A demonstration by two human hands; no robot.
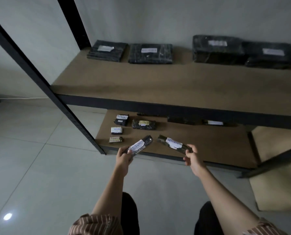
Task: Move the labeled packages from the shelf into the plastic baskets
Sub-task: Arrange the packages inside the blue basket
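Observation:
My left hand grips one end of a slim black package with a white "RETURN" label, held above the front edge of the bottom shelf. My right hand pinches the end of a second slim dark package with a white "RETURN" label. Several small labeled packages lie on the bottom shelf at the left, among them one marked "RETURN" and a small white-labeled one. No plastic basket is in view.
The upper shelf carries several black wrapped parcels along the back, such as one near the middle and one at the right. A black shelf post slants down at the left. Pale floor tiles lie in front.

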